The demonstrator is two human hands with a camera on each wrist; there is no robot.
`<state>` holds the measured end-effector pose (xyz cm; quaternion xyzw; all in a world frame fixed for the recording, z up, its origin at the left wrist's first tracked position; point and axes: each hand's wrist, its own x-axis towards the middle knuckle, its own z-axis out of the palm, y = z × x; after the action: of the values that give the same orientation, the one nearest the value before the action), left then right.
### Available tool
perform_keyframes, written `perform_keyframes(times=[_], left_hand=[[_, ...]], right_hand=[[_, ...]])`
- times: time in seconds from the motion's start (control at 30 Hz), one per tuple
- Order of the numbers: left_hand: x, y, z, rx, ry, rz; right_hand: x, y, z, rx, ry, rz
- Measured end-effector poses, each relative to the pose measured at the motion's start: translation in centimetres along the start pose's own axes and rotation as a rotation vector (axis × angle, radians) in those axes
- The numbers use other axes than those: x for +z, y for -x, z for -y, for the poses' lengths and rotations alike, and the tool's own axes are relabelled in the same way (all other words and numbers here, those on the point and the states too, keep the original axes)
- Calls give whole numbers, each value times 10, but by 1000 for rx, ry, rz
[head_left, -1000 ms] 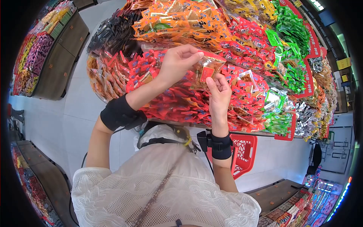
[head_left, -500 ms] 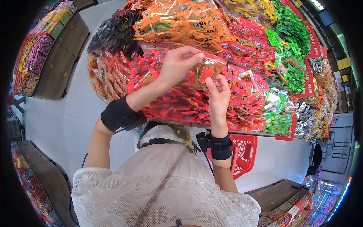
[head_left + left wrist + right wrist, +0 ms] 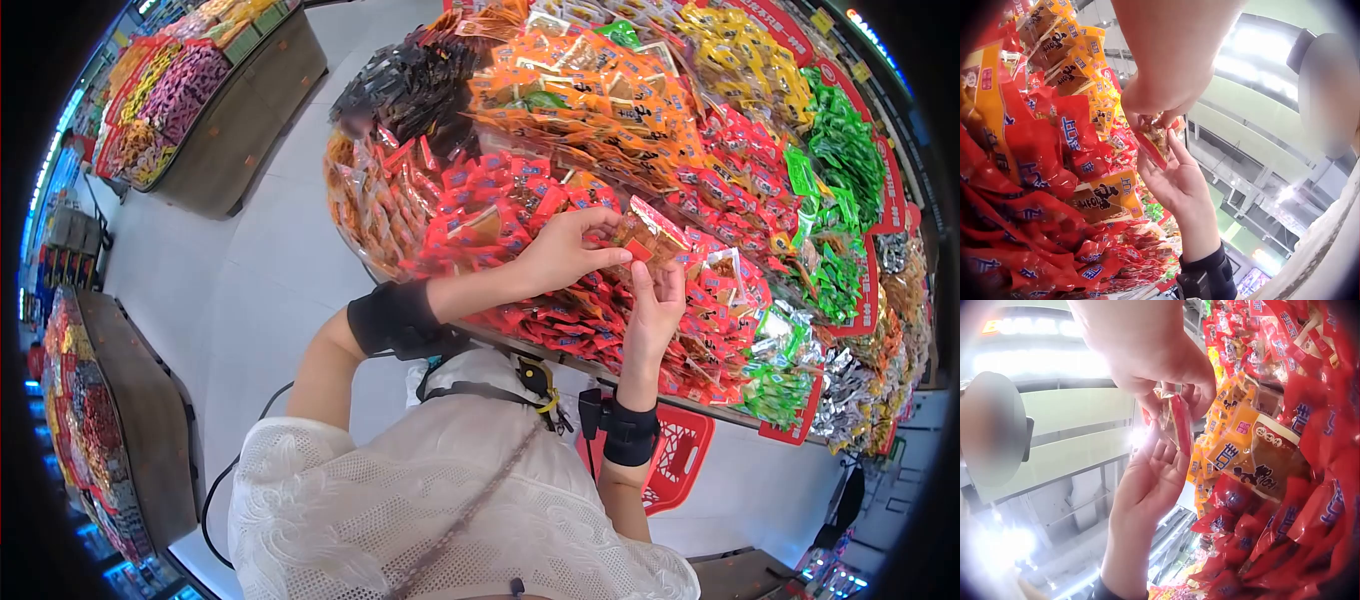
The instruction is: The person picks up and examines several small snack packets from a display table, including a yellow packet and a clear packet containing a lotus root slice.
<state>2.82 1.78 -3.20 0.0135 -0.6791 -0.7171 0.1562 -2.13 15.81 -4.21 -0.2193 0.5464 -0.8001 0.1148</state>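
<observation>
Here, a red-trimmed packet [image 3: 651, 236] sits pinched between both hands [image 3: 568, 252] [image 3: 655, 312].

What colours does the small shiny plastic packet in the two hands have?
The packet is brown with red parts; the head view shows it best.

Black wristbands [image 3: 392, 320] accompany a white openwork top [image 3: 345, 525].
</observation>
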Motion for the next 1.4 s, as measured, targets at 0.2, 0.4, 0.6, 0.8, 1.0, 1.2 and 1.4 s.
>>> perform_keyframes(times=[0.2, 0.4, 0.6, 0.8, 1.0, 1.2, 1.4], left_hand=[[-14, 9, 9, -36, -108, -22], [-33, 27, 9, -16, -222, 94], [-59, 39, -3, 171, -445, 108], [-99, 40, -22, -242, -13, 95], [-163, 54, -12, -101, -98, 156], [-257, 74, 15, -269, 40, 65], [-349, 47, 26, -36, -489, -3]], right_hand=[[1, -2, 11, 60, 128, 63], [-6, -5, 23, 31, 430, 214], [22, 0, 24, 115, 383, 319], [57, -11, 3, 151, 298, 194], [104, -12, -25, 196, 284, 128], [131, -7, -46, 238, 348, -57], [158, -4, -56, 155, 397, -233]])
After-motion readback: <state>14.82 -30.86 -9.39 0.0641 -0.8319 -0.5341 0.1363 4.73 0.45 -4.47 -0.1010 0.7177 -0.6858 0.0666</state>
